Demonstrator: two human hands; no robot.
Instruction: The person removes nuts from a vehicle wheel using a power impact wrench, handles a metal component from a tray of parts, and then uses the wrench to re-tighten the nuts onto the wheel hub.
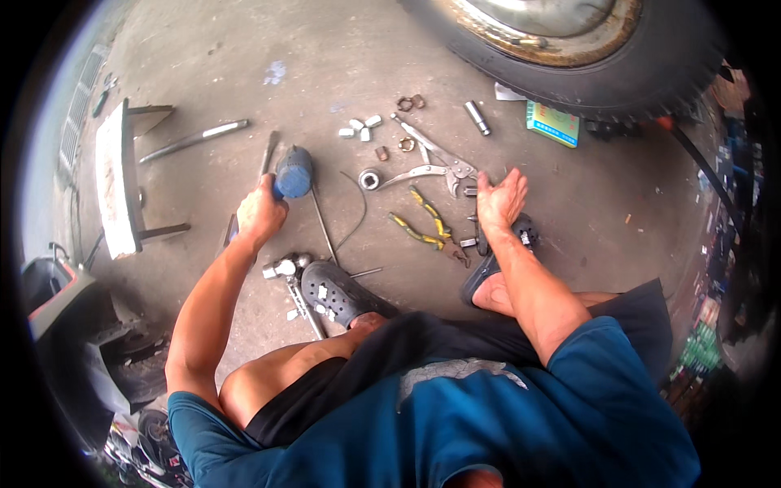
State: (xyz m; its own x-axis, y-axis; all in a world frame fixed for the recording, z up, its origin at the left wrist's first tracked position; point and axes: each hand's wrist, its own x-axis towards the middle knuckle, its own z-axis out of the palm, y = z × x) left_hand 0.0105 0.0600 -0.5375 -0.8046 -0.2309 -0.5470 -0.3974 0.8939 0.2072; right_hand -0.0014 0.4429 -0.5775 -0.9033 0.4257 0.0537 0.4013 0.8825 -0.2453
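Note:
My left hand grips a blue cylindrical object above the concrete floor, near a long metal bar. My right hand hovers with fingers spread and holds nothing, just right of silver locking pliers and yellow-handled pliers. Small metal nuts and rings lie beyond the pliers. My two dark clogs rest on the floor below the hands.
A large vehicle tyre fills the top right, with a green box and a socket beside it. A low stool with a white top stands at the left. A wheel wrench lies by my left foot.

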